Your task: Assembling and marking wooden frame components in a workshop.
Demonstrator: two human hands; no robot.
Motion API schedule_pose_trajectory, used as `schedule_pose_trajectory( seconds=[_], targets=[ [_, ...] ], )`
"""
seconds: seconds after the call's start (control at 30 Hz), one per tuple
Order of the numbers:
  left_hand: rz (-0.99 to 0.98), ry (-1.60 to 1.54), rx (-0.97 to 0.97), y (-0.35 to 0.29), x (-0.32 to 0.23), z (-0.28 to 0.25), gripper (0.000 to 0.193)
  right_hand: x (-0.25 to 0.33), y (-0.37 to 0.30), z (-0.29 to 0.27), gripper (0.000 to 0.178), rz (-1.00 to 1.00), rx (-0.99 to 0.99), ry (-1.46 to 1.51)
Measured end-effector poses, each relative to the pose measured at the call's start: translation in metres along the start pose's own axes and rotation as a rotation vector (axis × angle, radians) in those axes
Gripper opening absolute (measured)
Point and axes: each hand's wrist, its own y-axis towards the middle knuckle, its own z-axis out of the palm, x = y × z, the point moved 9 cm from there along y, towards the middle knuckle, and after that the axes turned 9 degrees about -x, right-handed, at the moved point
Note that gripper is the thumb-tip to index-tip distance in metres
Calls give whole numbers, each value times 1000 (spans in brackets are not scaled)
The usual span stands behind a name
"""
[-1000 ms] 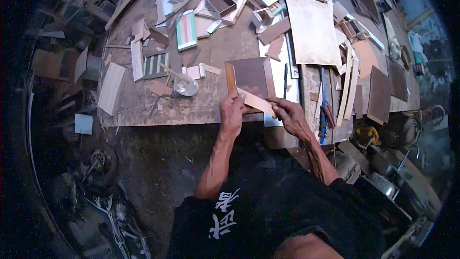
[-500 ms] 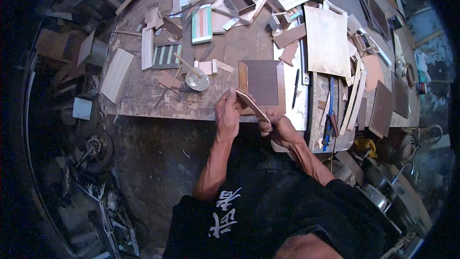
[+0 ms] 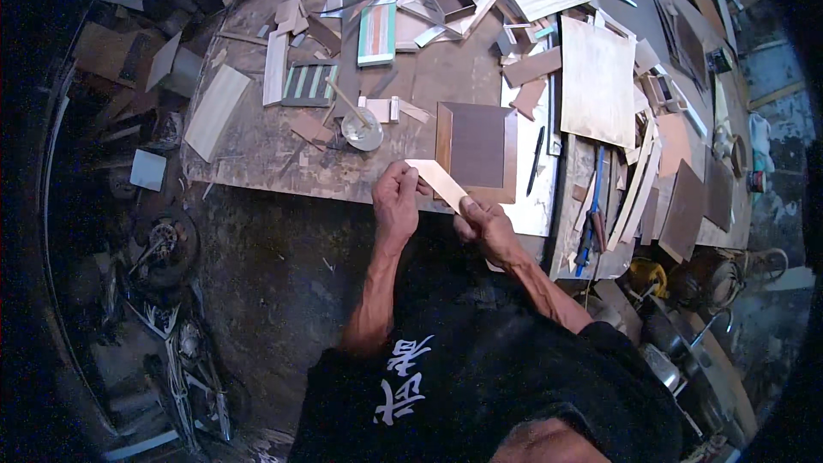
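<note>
A pale, flat wooden strip (image 3: 441, 183) with a slanted end is held above the front edge of the workbench. My right hand (image 3: 489, 230) pinches its lower right end, thumb on top. At the strip's upper left end, my left hand (image 3: 397, 206) has its fingers closed against the wood. Just beyond lies a dark brown panel (image 3: 477, 144) with a lighter wooden frame around it. To the left of that panel, a round container (image 3: 363, 132) has a stick leaning in it.
A black pen (image 3: 536, 161) lies on a white sheet right of the panel. A striped block (image 3: 376, 33), a slatted piece (image 3: 309, 84) and a pale board (image 3: 597, 81) lie farther back among offcuts. A wheel (image 3: 164, 244) stands on the floor at left.
The wooden strip has turned from nearly edge-on so its broad pale face shows. My right thumb now lies on that face. The whole view has shifted slightly.
</note>
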Motion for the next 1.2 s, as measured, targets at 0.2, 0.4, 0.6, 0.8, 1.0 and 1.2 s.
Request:
schedule_pose_trajectory(
  seconds=[0.2,0.4,0.6,0.8,1.0,1.2],
  targets=[
    [-169,-219,19,5,38,6,14,-1,9,-19,37,-50,-25,-105],
    [-192,-205,89,27,47,34,21,46,19,-30,34,-251,3,-395],
    [492,826,98,24,0,66,39,125,60,-70,29,-983,-518,-1260],
    [505,1029,243,18,32,85,46,134,100,-62,26,-983,-580,-1521],
    [529,1155,250,20,45,84,52,126,114,-62,27,-900,-587,-1537],
    [526,1149,273,22,47,82,51,122,121,-59,27,-993,-565,-1477]
  ],
)
